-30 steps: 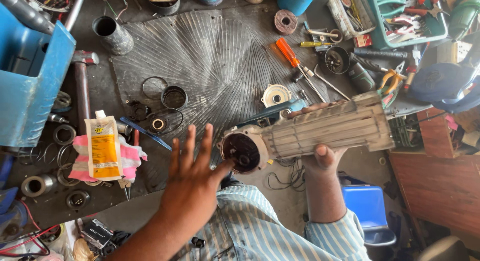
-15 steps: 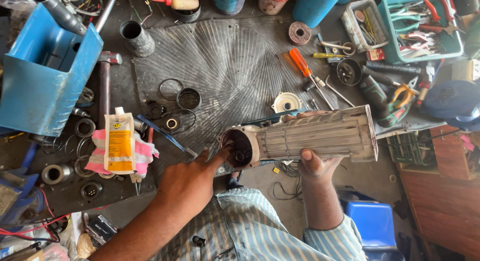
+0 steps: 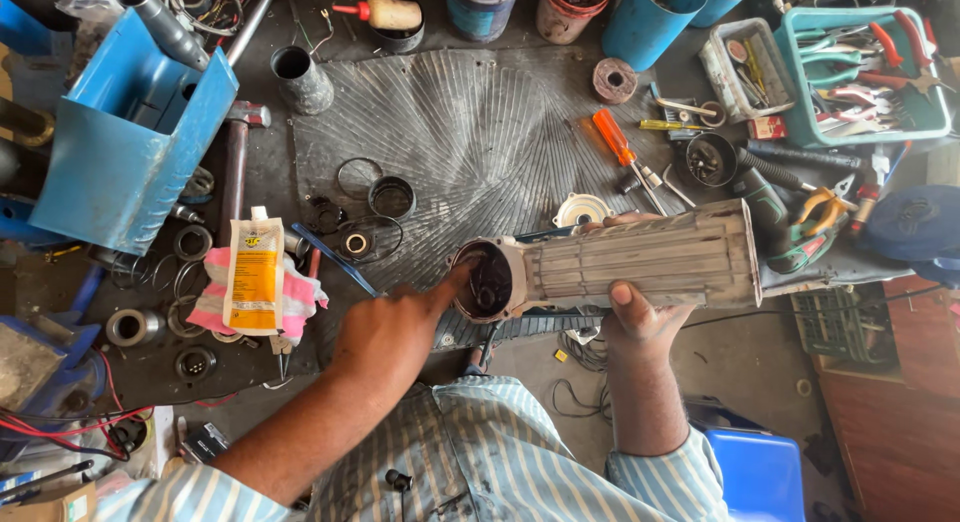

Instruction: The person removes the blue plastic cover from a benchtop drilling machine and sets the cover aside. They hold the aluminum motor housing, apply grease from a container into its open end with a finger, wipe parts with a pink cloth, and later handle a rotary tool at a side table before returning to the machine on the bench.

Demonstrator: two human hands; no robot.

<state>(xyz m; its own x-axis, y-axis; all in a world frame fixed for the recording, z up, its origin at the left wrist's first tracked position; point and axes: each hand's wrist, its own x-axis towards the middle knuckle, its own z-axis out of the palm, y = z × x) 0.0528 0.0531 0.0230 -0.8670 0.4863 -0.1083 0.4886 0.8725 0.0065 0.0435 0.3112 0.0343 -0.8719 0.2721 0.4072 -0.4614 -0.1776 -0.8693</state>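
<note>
My right hand (image 3: 632,320) grips a long ribbed metal cylinder housing (image 3: 640,262) from below, holding it level over the bench's front edge. Its round dark open end (image 3: 487,281) faces left. My left hand (image 3: 400,327) is mostly curled, with the index finger stretched out and its tip touching the rim of that opening. Nothing is held in the left hand. A yellow and white squeeze pouch (image 3: 254,274) lies on a pink rag (image 3: 292,294) to the left of my left hand.
A ribbed grey mat (image 3: 470,132) covers the bench, with black rings (image 3: 358,178), a small cup (image 3: 391,197) and a bearing (image 3: 355,244) on it. Orange screwdriver (image 3: 612,137), blue metal box (image 3: 120,142), hammer (image 3: 236,162), teal tool tray (image 3: 860,72) and cans at the back.
My left hand went from spread flat beside the housing to curled with one finger pointing into its open end. The housing has levelled out and shifted slightly.
</note>
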